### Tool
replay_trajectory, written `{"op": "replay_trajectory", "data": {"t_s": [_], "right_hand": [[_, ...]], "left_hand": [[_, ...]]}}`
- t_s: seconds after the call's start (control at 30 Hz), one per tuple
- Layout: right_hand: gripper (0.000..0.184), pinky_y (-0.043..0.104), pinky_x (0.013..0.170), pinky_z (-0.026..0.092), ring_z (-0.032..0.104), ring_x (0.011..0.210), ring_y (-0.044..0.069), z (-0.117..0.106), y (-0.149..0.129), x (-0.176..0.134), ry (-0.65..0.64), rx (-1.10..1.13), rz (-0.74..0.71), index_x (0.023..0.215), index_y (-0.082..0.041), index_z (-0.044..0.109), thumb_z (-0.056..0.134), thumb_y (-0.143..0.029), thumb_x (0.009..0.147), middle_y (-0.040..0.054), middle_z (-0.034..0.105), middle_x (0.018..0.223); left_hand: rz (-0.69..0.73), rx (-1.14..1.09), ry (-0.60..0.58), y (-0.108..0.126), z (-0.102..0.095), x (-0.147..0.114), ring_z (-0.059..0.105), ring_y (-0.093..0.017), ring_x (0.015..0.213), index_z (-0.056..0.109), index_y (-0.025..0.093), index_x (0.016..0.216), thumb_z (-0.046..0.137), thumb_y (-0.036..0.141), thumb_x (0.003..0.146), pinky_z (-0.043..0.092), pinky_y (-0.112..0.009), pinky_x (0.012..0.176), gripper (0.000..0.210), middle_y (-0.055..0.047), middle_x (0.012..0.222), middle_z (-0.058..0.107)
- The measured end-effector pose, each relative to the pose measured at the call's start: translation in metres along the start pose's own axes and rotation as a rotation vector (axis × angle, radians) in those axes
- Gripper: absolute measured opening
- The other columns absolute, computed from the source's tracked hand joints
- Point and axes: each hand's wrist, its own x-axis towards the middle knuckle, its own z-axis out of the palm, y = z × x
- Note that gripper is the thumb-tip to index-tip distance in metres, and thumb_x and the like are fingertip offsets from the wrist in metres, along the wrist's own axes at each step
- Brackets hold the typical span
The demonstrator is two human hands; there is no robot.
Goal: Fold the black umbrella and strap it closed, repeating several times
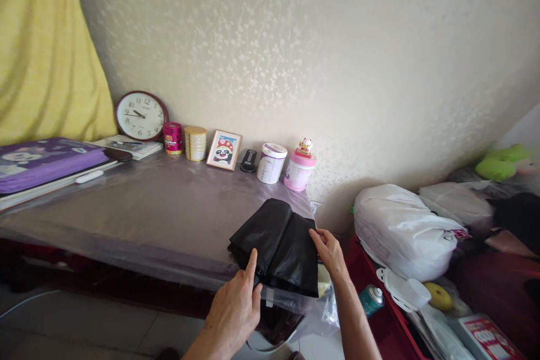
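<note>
Covering the near right corner of the table (147, 197), a folded black plastic sheet (280, 247) is flanked by two hands. Key relation: sheet sits between them, left hand (236, 306) at its near edge, right hand (332, 253) at its right edge. No clear long axis; a centre crease is seen running from far edge to near edge, angled toward the left hand. Contact is made by both, so neither can be called nearer. Left index is laid straight onto the near left panel, thumb set apart by the near edge; whether material is gripped there can't be told. Right edge looks pinched between right thumb and fingers, underside hidden. Bulk of sheet is placed left of the right fingertips, beyond and mostly right of the left ones. Along the table's far edge, a white canister (272, 166) and pink jar (299, 174) are parked behind it.
</note>
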Motion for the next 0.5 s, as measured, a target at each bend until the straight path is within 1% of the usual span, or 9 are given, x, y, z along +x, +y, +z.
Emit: {"op": "replay_trajectory", "data": {"t_s": [0.1,0.23,0.4,0.5], "right_hand": [[0.043,0.024,0.043,0.045,0.063,0.057,0.019,0.002,0.001,-0.001,-0.024,0.075,0.013,0.094,-0.015,0.063,0.062,-0.050,0.068,0.0038,0.068,0.068],[0.049,0.022,0.044,0.042,0.062,0.056,0.017,0.003,-0.008,-0.004,-0.045,0.296,0.087,0.099,-0.014,0.062,0.066,-0.048,0.064,0.0033,0.069,0.071],[0.050,0.025,0.052,0.046,0.065,0.065,0.019,0.008,-0.031,-0.003,-0.050,0.497,0.125,0.100,-0.015,0.064,0.072,-0.044,0.060,0.0040,0.071,0.078],[0.048,0.028,0.055,0.048,0.066,0.067,0.022,0.014,-0.045,-0.001,-0.065,0.571,0.100,0.095,-0.016,0.066,0.075,-0.042,0.057,0.0035,0.071,0.075]], "left_hand": [[0.003,0.010,-0.007,0.001,-0.001,0.000,0.061,-0.020,0.089,0.009,0.014,0.145,0.035,0.022,0.091,0.042,-0.027,0.076,0.061,-0.009,0.099,0.063],[-0.005,0.012,-0.014,0.002,-0.002,0.001,0.061,-0.020,0.087,0.009,0.016,0.145,0.036,0.023,0.091,0.042,-0.026,0.073,0.062,-0.009,0.098,0.063],[-0.015,-0.004,-0.007,0.002,-0.002,0.002,0.062,-0.020,0.086,0.010,0.016,0.145,0.037,0.023,0.090,0.041,-0.027,0.073,0.062,-0.008,0.097,0.063],[-0.009,-0.029,-0.002,0.001,-0.002,0.003,0.062,-0.020,0.087,0.010,0.016,0.145,0.038,0.023,0.090,0.042,-0.027,0.073,0.063,-0.009,0.097,0.063]]}}
